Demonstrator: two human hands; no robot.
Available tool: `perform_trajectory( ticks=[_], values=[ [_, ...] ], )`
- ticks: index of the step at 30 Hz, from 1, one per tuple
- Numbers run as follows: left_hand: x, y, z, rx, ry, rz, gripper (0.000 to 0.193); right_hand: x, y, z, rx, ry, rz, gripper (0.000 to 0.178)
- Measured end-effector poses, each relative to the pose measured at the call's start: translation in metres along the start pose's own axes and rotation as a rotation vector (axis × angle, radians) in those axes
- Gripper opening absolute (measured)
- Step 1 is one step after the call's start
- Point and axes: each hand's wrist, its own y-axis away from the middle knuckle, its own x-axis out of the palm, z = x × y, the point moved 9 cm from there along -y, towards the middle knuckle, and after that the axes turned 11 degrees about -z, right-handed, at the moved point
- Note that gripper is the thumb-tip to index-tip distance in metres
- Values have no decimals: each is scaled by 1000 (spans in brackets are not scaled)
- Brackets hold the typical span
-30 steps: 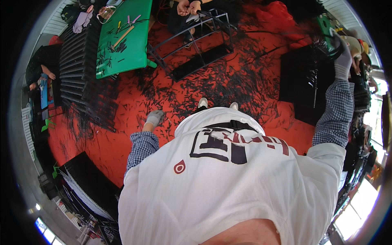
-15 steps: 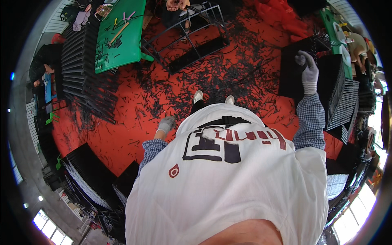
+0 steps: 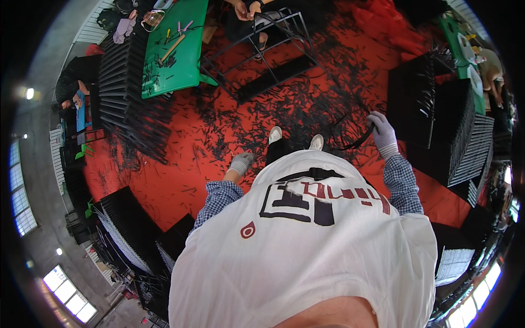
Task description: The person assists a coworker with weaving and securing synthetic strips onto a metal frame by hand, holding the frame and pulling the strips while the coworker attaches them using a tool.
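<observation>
- Since half a second ago, the grey-gloved right hand [image 3: 383, 134] has come inward and lower, to about half past two.
- Its fingers look curled onto a thin, curved black strip [image 3: 362, 140], which trails inward over the red floor covering [image 3: 158, 188].
- On my feed, the grey-gloved left hand [image 3: 241, 163] hangs just nine o'clock of centre, loosely half-curled; I cannot tell whether it has hold of anything.
- At six o'clock I see a loose white cloth shirt [image 3: 306, 262] with black block print [image 3: 273, 201], dark red lettering [image 3: 346, 194] and a red drop-shaped emblem [image 3: 248, 230], distorted by folds.
- Eleven o'clock: a green plastic table [image 3: 180, 68].
- Twelve: an open black metal frame [image 3: 279, 77], near a co-worker's hands [image 3: 247, 10].
- Two to three: stacked black panels [image 3: 465, 136].
</observation>
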Motion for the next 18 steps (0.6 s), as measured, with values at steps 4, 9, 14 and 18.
perform_trajectory(
  ticks=[4, 9, 14, 18],
  values=[
    [4, 9, 32, -201, 163, 21, 23, 20, 14, -12, 21, 34, 64, 29],
    [-9, 33, 21, -250, 101, -67, 19, 34, 21, -25, 70, -30, 64, 28],
    [-3, -1, 39, -164, 122, 28, 17, 53, 27, -23, 43, -13, 142, 32],
    [7, 16, 2, -144, 258, 50, 20, 79, 51, -44, 116, 270, 364, 40]
  ],
)
